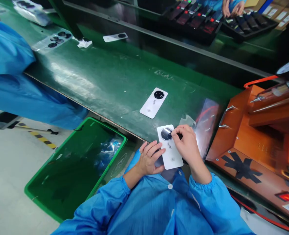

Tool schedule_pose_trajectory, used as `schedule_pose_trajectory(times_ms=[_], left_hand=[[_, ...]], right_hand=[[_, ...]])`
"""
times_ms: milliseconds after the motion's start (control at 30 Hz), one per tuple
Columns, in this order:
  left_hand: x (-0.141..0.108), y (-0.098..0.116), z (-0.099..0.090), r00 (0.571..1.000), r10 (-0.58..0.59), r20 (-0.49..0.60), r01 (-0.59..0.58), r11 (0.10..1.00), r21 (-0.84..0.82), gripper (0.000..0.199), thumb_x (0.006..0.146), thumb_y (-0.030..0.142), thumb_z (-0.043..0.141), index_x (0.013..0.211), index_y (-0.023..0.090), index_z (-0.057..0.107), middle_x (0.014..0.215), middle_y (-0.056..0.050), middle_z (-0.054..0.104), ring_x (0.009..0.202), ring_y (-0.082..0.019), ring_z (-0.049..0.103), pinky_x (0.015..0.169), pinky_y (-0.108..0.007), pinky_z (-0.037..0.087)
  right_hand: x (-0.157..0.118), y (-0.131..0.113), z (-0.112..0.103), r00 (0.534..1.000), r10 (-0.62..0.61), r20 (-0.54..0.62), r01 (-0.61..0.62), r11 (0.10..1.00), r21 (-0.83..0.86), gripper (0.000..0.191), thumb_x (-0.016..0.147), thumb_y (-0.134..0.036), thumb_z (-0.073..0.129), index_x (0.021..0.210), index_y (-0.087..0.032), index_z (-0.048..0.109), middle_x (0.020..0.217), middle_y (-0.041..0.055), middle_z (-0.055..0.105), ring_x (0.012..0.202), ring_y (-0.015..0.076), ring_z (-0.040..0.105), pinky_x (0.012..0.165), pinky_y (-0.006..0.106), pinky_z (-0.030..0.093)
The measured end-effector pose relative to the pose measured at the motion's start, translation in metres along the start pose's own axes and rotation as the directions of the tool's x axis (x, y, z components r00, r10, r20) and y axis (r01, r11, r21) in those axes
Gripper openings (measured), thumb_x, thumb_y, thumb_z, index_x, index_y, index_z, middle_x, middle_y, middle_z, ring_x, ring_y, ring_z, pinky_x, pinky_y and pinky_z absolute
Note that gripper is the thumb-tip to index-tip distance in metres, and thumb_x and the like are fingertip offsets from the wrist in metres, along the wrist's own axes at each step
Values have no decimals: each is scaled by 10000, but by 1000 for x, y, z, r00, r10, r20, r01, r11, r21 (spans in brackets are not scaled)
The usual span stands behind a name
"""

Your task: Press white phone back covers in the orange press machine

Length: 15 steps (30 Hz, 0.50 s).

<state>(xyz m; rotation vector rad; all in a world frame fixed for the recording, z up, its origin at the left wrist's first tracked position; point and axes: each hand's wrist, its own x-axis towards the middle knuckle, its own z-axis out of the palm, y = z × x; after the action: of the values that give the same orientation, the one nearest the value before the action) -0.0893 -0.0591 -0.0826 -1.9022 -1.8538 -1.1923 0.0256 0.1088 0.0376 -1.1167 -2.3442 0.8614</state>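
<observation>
A white phone-shaped panel (172,154) with a round dark camera area lies tilted at the bench's front edge. My left hand (149,157) holds its left side, the fingers resting on the panel's edge. At the upper right of the same panel, my right hand (185,141) pinches with thumb and forefinger beside the camera area; what is between the fingertips is too small to make out. Farther up the green bench (120,85) lies a second white panel (150,107) with a similar dark camera circle, touched by neither hand.
An orange machine (257,130) stands at the right, next to clear plastic film (205,127). Below the bench at left sits a green bin (66,176) holding plastic scraps. A person in blue (7,65) is at far left. Another white panel (109,38) lies farther back.
</observation>
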Motion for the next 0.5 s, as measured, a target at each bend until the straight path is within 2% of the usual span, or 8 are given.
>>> schedule_pose_trajectory(times_ms=[267, 500], left_hand=[[-3, -1, 3, 1000, -19, -1, 19, 1000, 13, 580, 923, 603, 501, 1372, 246, 583, 1314, -116, 680, 1363, -302, 521, 1228, -509, 222], [-2, 0, 2, 1000, -22, 18, 22, 999, 26, 589, 904, 589, 536, 1387, 253, 563, 1304, -116, 683, 1341, -303, 537, 1222, -504, 227]], right_hand=[[4, 1, -3, 999, 16, 39, -14, 999, -46, 184, 896, -282, 521, 798, -237, 671, 1020, 72, 638, 1037, 287, 559, 903, 443, 430], [6, 4, 1, 1000, -4, 22, 7, 994, -105, 157, 887, -241, 548, 791, -232, 672, 994, 74, 639, 990, 289, 566, 881, 447, 441]])
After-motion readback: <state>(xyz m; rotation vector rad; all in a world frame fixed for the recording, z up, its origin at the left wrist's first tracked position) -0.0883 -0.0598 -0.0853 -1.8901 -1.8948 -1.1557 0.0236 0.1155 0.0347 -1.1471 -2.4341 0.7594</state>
